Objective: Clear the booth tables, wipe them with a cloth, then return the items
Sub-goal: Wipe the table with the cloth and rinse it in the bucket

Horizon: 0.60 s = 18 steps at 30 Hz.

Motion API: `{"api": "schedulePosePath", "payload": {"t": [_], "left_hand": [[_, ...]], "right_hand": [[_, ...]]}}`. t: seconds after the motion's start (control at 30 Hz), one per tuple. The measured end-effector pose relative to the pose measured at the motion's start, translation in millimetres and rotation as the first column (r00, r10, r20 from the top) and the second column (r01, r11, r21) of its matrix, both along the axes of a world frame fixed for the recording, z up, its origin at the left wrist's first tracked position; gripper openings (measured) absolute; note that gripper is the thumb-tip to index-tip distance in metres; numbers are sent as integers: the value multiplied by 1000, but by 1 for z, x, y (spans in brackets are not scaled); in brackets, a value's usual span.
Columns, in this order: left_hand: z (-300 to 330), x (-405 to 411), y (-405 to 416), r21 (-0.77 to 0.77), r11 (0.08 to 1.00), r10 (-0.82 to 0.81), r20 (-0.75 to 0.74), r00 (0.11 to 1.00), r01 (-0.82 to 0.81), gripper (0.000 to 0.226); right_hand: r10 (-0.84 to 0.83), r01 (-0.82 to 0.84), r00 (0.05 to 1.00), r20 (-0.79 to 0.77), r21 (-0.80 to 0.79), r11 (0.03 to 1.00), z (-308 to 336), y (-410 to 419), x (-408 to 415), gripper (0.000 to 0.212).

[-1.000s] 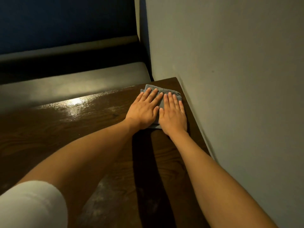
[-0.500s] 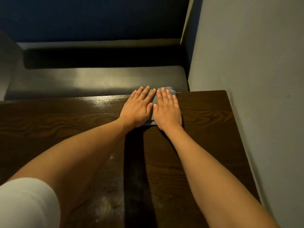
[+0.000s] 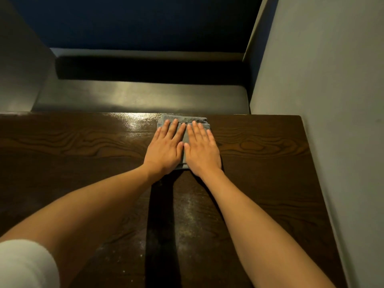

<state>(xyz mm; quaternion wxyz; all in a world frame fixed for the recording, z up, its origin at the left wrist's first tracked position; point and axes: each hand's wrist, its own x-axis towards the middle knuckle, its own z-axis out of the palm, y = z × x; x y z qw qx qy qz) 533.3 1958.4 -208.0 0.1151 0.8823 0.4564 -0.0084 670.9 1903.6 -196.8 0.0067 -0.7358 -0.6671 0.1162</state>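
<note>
A folded grey cloth (image 3: 184, 121) lies flat at the far edge of the dark wooden booth table (image 3: 259, 154). My left hand (image 3: 165, 146) and my right hand (image 3: 202, 148) press down on it side by side, fingers straight and pointing away from me. Most of the cloth is hidden under my palms; only its far edge and a strip between my hands show. A wet sheen glints on the tabletop just left of the cloth.
A dark padded bench seat (image 3: 141, 96) runs behind the table's far edge, with a dark blue backrest (image 3: 135, 21) above it. A grey wall (image 3: 332, 100) borders the table on the right. Pale specks dot the tabletop near me.
Both hands have slid the cloth left along the far edge, away from the corner by the wall. The wall now sits farther right in view.
</note>
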Motion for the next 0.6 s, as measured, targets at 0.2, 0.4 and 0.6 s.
{"api": "schedulePosePath", "payload": {"t": [0.2, 0.4, 0.6], "left_hand": [[3, 38, -24, -7, 997, -79, 11, 997, 79, 65], [3, 122, -39, -7, 981, -194, 39, 980, 194, 59], [5, 198, -47, -36, 964, -262, 37, 964, 264, 59]], "right_hand": [[-38, 38, 999, 11, 6, 999, 4, -35, 38, 61], [-167, 168, 984, 66, -3, 986, 2, -65, 111, 60], [-276, 276, 958, 82, 9, 961, -2, -82, 176, 61]]}}
